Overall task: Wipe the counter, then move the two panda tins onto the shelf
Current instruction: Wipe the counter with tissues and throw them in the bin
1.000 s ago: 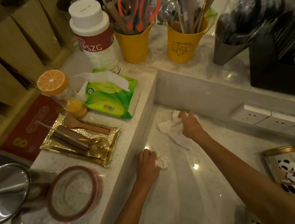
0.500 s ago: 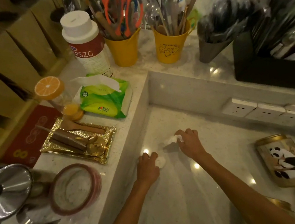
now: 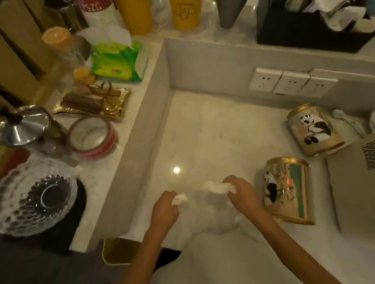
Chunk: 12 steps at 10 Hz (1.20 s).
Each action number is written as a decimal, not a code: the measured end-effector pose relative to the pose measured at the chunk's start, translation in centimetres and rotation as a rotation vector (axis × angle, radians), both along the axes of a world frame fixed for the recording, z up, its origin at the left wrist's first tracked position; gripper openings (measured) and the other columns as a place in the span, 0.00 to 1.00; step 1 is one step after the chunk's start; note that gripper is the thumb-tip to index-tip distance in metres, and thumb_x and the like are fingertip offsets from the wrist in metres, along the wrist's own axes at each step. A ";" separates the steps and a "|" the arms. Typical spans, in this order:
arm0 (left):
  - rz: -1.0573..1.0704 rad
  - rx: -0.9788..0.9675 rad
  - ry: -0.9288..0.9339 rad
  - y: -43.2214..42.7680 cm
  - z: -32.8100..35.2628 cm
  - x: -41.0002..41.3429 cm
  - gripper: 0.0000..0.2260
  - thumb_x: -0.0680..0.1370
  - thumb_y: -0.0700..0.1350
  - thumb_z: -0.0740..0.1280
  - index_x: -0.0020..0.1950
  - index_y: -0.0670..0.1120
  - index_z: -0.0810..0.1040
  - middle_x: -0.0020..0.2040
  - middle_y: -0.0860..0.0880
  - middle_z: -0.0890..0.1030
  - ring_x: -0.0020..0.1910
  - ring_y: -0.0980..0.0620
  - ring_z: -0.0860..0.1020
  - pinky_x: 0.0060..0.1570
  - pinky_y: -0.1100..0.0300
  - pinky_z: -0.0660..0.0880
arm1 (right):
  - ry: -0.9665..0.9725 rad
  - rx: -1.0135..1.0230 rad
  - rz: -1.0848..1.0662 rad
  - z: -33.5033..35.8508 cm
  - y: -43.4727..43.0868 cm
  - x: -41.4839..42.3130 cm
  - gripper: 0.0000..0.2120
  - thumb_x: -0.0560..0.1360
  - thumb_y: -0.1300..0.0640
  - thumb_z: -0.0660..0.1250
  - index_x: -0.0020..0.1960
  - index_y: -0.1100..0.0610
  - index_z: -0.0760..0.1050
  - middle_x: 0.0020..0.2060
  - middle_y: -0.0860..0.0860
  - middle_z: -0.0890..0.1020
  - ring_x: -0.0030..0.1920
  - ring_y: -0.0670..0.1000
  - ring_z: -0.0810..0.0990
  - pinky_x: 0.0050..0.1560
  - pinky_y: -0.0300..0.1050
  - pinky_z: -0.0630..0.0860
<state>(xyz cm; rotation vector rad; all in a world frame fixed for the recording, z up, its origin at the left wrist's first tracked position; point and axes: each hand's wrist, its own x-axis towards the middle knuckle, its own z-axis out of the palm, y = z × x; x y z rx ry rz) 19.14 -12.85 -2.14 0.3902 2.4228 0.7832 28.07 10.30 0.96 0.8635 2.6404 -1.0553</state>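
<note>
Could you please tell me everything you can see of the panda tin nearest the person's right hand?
The near panda tin is a round can, metal by its look, with a gold rim at top and bottom. Its side shows a black-and-white panda and a green strip on a pale gold ground. It stands upright on the lower counter, just right of the right hand, which grips a white tissue; whether hand and tin touch is unclear.

Glossy speckled stone counter (image 3: 204, 135)

Left hand (image 3: 163, 208), right hand (image 3: 241, 191) both fisted, forearms extended.
</note>
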 end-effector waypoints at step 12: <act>1.007 0.057 -0.484 -31.0 1.3 26.9 0.23 0.80 0.34 0.61 0.75 0.38 0.62 0.73 0.36 0.65 0.71 0.38 0.66 0.73 0.44 0.64 | -0.323 -0.253 0.587 -3.9 -31.0 8.6 0.25 0.75 0.69 0.62 0.71 0.60 0.68 0.68 0.63 0.69 0.68 0.62 0.69 0.62 0.47 0.69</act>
